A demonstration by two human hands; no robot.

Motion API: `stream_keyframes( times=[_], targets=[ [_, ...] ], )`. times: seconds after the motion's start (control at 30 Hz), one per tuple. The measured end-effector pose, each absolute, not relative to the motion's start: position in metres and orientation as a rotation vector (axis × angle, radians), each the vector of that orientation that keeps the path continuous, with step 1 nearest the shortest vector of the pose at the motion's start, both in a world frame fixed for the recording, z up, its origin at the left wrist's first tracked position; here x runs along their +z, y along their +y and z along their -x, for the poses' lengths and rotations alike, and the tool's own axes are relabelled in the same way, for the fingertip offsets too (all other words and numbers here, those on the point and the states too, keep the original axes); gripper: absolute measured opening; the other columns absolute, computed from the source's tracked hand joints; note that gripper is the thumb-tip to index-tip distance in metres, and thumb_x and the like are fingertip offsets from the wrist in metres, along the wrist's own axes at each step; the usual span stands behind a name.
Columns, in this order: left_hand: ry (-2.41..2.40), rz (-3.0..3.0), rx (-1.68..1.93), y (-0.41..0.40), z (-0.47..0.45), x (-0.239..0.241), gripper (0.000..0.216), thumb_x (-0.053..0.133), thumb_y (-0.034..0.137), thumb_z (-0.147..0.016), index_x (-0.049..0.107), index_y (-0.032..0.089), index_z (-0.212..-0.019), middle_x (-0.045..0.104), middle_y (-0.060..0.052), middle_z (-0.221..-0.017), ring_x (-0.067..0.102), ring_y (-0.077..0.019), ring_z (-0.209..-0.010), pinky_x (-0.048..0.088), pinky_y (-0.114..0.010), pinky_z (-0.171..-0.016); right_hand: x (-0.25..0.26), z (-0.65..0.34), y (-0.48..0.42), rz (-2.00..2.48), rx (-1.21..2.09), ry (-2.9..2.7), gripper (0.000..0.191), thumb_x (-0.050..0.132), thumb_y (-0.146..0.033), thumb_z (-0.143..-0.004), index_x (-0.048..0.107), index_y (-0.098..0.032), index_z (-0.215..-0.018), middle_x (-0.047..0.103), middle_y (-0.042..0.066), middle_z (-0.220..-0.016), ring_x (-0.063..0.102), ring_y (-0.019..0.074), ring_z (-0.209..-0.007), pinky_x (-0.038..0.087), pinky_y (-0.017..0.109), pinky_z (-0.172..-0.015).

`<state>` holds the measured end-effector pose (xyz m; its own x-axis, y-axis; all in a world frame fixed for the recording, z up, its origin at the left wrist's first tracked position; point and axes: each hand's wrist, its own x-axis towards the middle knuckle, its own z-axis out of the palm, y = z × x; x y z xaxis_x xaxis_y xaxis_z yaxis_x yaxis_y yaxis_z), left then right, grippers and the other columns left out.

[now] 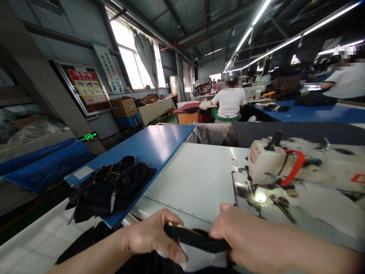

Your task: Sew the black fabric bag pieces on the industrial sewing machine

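Note:
Between my hands is a black fabric piece point(196, 241) with a gold-toothed zipper point(178, 225) along its upper edge and a pale grey patch on its near face. My left hand point(155, 236) grips its left end, thumb in front and fingers behind. At the right end, my right hand point(228, 232) is closed on the same piece, most of its fingers hidden from me. More black cloth hangs below, cut off by the bottom edge. Beyond my right hand stands a white sewing machine point(265, 161), its lamp lit over the metal needle plate point(242, 186).
A heap of black zippered pieces point(114, 186) lies on the blue board point(165, 140) at left. Scissors point(282, 207) rest beside the machine. A ruler strip point(176, 209) runs along the white tabletop. Blue crates point(51, 163) stand far left. Two people in white shirts sit farther back.

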<state>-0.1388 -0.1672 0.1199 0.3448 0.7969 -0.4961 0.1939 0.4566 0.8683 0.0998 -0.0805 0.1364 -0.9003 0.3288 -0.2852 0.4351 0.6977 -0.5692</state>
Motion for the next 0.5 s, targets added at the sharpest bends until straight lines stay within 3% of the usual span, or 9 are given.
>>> stream_keyframes(
  times=[0.1,0.2,0.27,0.4,0.5],
  targets=[
    [1.196,-1.034,0.488,-0.166,0.134,0.107,0.045,0.087,0.035,-0.041,0.050,0.013,-0.055,0.043,0.006,-0.050,0.034,-0.0036,-0.047,0.022,-0.017,-0.044,0.140,-0.107,-0.080,-0.563,-0.972,2.689,0.012,0.059,-0.009,-0.056,0.058,-0.019,-0.063,0.047,-0.003,-0.058,0.049,0.0171,-0.069,0.036,0.024,-0.057],
    [1.179,-1.044,0.491,-0.165,0.129,0.104,0.042,0.086,0.033,-0.044,0.051,0.013,-0.057,0.043,0.007,-0.049,0.033,-0.0031,-0.046,0.022,-0.017,-0.043,0.142,-0.109,-0.072,-0.593,-1.319,2.371,0.032,0.074,-0.017,-0.049,0.062,-0.019,-0.078,0.052,-0.006,-0.067,0.048,0.0134,-0.064,0.034,0.021,-0.052],
    [1.160,-1.047,0.485,-0.163,0.126,0.105,0.040,0.086,0.031,-0.046,0.052,0.013,-0.058,0.043,0.008,-0.048,0.034,-0.0035,-0.045,0.021,-0.017,-0.042,0.140,-0.109,-0.068,-0.617,-1.593,2.213,0.046,0.081,-0.021,-0.044,0.063,-0.018,-0.086,0.056,-0.006,-0.076,0.048,0.0121,-0.068,0.036,0.020,-0.056],
    [1.167,-1.017,0.493,-0.158,0.120,0.109,0.037,0.085,0.028,-0.047,0.053,0.014,-0.060,0.044,0.008,-0.047,0.035,-0.0041,-0.044,0.022,-0.017,-0.042,0.126,-0.106,-0.069,-0.655,-2.090,1.898,0.038,0.081,-0.034,-0.052,0.059,-0.015,-0.076,0.055,-0.005,-0.072,0.048,0.0096,-0.066,0.036,0.018,-0.059],
    [1.146,-0.990,0.490,-0.155,0.117,0.109,0.035,0.084,0.025,-0.046,0.054,0.014,-0.061,0.046,0.008,-0.048,0.035,-0.0040,-0.044,0.022,-0.017,-0.041,0.115,-0.105,-0.073,-0.705,-2.248,1.750,0.035,0.079,-0.033,-0.054,0.057,-0.014,-0.074,0.052,-0.005,-0.065,0.044,0.0070,-0.058,0.035,0.017,-0.054]
  ],
)
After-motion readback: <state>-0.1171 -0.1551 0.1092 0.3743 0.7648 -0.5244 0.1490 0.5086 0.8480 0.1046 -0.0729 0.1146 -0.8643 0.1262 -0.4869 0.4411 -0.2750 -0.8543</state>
